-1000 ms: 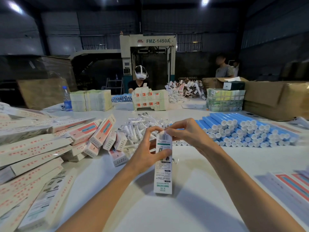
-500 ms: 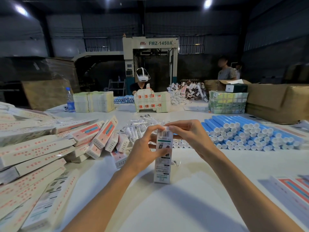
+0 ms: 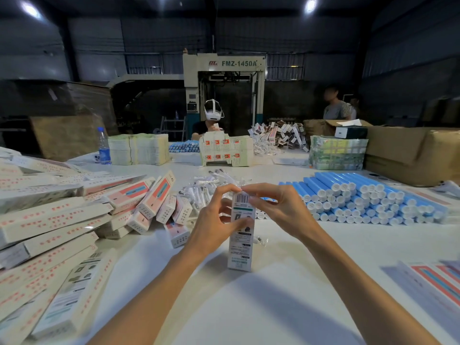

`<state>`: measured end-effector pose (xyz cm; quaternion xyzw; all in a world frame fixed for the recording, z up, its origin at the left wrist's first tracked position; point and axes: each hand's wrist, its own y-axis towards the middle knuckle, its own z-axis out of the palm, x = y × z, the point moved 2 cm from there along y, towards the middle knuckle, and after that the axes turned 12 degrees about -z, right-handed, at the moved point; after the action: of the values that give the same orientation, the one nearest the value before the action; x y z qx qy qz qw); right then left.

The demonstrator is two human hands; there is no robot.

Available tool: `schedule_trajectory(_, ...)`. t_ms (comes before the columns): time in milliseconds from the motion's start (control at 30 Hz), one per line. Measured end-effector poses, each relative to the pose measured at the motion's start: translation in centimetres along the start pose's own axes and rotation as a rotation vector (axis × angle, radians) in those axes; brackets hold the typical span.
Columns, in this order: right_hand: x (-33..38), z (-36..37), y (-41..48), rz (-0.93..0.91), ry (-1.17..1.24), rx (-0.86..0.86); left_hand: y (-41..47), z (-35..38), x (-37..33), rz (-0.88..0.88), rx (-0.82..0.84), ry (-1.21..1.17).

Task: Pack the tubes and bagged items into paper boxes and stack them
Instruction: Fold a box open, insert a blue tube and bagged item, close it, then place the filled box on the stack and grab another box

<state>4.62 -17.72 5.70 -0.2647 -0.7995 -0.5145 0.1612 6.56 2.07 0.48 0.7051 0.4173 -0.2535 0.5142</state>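
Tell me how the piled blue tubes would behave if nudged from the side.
The blue tubes are round and stacked loosely in layers, so they would probably roll and the pile would spread. They look straight and rigid, so they likely won't flex.

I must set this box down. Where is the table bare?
Bare table near you: between the box pile and the flat sheets, and in front of the blue tubes. Crowded: bagged items behind the held box.
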Motion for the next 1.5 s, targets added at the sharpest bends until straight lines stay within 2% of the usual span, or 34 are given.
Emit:
schedule_trajectory(300,-0.1,1.5,0.1,0.031,-0.135,-0.135,-0.1,0.6,0.3,-0.051,0.014,-0.100)
schedule_trajectory(400,-0.6,2.3,-0.6,0.051,-0.013,-0.206,-0.2,0.7,0.4,-0.062,0.011,-0.109)
schedule_trajectory(467,-1.0,2.8,-1.1,0.091,0.154,-0.207,-0.2,0.7,0.4,-0.073,-0.003,-0.108)
schedule_trajectory(567,-1.6,3.3,-2.9,0.264,0.387,-0.199,-0.3,0.8,-0.1,-0.106,-0.023,-0.218)
schedule_trajectory(633,-1.8,3.4,-4.3,0.379,0.503,-0.115,-0.3,1.0,-0.3,-0.144,-0.021,-0.334)
schedule_trajectory(767,-0.7,2.5,-6.1,0.384,0.538,-0.006,-0.6,2.4,-0.6,-0.169,0.056,-0.410)
schedule_trajectory(933,0.6,1.0,-7.3,0.338,0.536,-0.014,-0.8,3.3,-2.1,-0.056,0.103,-0.346)
schedule_trajectory(1100,0.7,1.1,-8.9,0.426,0.645,-0.079,-1.3,4.2,-1.5,-0.026,0.108,-0.243)
schedule_trajectory(1333,0.6,0.2,-10.0,0.472,0.537,-0.095,-1.6,5.2,-1.4,0.020,0.073,-0.073)
schedule_trajectory(1400,0.4,-1.1,-10.9,0.494,0.392,-0.095,-1.4,6.2,-1.8,0.018,0.133,0.033)
schedule_trajectory(1500,0.4,-5.1,-12.1,0.535,-0.039,-0.093,-1.0,7.8,-2.2,0.041,0.225,0.259)
